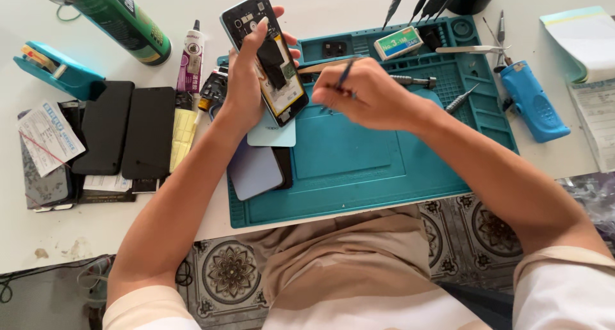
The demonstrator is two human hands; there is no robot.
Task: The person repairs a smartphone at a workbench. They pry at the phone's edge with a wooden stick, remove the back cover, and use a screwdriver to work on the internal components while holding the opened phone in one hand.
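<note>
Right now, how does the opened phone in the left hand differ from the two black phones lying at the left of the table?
The opened phone is held up tilted in the left hand, while the two black phones lie flat on the white table. The opened phone shows its insides, back cover off; the black phones show only plain dark faces. The right hand holds a thin tool near the opened phone; nothing touches the black phones. All are slim rectangles.

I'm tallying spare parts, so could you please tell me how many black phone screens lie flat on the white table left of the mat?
2: one black screen and a second right beside it; others may hide in the nearby stack.
</note>
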